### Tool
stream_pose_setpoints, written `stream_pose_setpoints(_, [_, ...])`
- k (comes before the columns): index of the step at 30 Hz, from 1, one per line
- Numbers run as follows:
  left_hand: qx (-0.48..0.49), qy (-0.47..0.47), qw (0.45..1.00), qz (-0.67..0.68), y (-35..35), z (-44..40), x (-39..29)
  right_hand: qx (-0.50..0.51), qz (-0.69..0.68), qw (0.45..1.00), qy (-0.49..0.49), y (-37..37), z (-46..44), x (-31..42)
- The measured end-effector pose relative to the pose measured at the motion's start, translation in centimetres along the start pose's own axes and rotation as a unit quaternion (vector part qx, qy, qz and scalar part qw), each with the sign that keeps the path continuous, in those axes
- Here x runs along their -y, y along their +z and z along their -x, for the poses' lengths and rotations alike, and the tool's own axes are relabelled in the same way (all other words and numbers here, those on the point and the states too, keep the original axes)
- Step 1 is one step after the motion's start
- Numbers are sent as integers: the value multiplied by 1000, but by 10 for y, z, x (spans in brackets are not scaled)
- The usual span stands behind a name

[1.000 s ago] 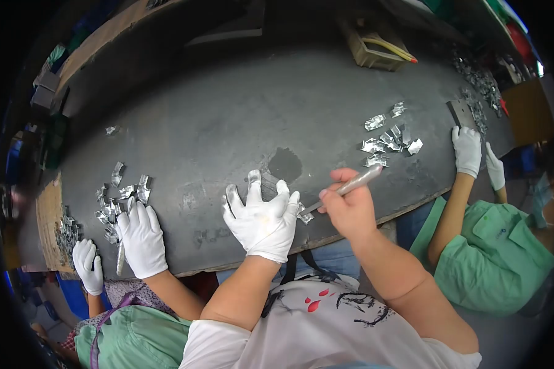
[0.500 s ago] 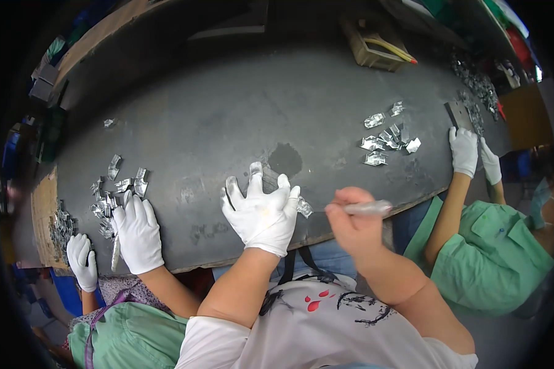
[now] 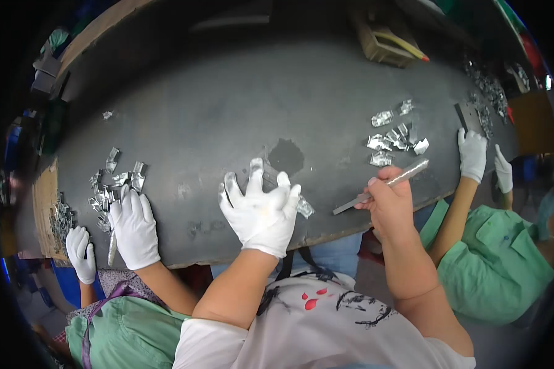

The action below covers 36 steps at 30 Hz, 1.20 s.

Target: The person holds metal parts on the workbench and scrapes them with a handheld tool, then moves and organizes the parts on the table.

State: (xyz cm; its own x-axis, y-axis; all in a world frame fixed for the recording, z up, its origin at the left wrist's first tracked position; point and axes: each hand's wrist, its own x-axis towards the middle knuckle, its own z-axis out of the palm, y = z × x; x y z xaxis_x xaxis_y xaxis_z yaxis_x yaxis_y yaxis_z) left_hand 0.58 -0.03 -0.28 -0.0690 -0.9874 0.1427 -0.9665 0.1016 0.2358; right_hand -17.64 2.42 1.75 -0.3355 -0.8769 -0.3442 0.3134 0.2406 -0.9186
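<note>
My left hand (image 3: 260, 212), in a white glove with darkened fingertips, lies on the grey table (image 3: 228, 92) with its fingers spread. A shiny metal piece (image 3: 305, 207) lies beside its thumb; whether they touch is hard to tell. My right hand (image 3: 389, 200) is bare and closed around the wrapped handle of a flat metal tool (image 3: 352, 203). The tool's tip points left, apart from the metal piece. Beyond my right hand lies a group of bent metal pieces (image 3: 397, 136).
At left, a co-worker's gloved hands (image 3: 135, 230) are beside more metal pieces (image 3: 112, 161). Another co-worker's gloved hands (image 3: 473, 155) are at right, near a metal block (image 3: 468, 117). A bin (image 3: 385, 52) with a yellow-handled item stands at the back.
My right hand has moved right with the tool, away from the metal piece beside my left thumb. My left hand has stayed spread in nearly the same place.
</note>
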Motion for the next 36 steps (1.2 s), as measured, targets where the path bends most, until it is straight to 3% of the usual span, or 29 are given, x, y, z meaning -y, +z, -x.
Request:
stream_pose_setpoints(4, [22, 11, 1000, -5, 2, 8, -1, 25, -14, 999, -36, 17, 20, -8])
stream_pose_setpoints(7, [15, 12, 1000, 1, 2, 7, -2, 90, 27, 986, -136, 26, 21, -21])
stream_pose_setpoints(8, [13, 11, 1000, 2, 2, 7, -1, 87, 31, 989, -116, 30, 25, -23])
stream_pose_setpoints(11, [8, 20, 1000, -5, 3, 7, 0, 190, 262, 928, -182, 46, 32, -24])
stream_pose_setpoints(12, [9, 17, 1000, -8, 4, 7, 0, 164, 323, 884, -296, 49, 35, -30])
stream_pose_setpoints(15, [4, 16, 1000, -7, 6, 4, -1, 210, 274, 885, -312, 46, 41, -28])
stream_pose_setpoints(16, [1, 16, 1000, -3, 4, 5, -2, 146, 222, 934, -240, 45, 44, -23])
stream_pose_setpoints(19, [-4, 18, 1000, 2, 3, 6, -1, 68, 186, 950, -241, 36, 32, -17])
stream_pose_setpoints(22, [-9, 20, 1000, 4, 3, 5, -2, 114, 222, 939, -235, 37, 26, -16])
stream_pose_setpoints(25, [-17, 19, 1000, 1, 6, 5, 0, 115, 168, 949, -240, 45, 28, -22])
stream_pose_setpoints(27, [-8, 17, 1000, -8, 8, 8, 1, 146, 367, 835, -384, 47, 35, -27])
stream_pose_setpoints(29, [2, 13, 1000, -21, 9, 5, 1, 245, 551, 694, -393, 64, 51, -33])
stream_pose_setpoints(31, [4, 19, 1000, -15, 6, 5, -1, 177, 493, 729, -440, 68, 52, -38])
stream_pose_setpoints(33, [-3, 20, 1000, -4, 8, 6, 0, 141, 497, 762, -391, 48, 39, -30])
stream_pose_setpoints(34, [-13, 23, 1000, -1, 7, 7, 1, 58, 372, 883, -281, 36, 42, -21])
stream_pose_setpoints(35, [-23, 26, 999, 2, 6, 7, 1, -20, 271, 950, -154, 18, 40, -26])
stream_pose_setpoints(36, [-34, 30, 999, 6, 5, 7, 0, -86, 217, 967, -99, 7, 40, -18])
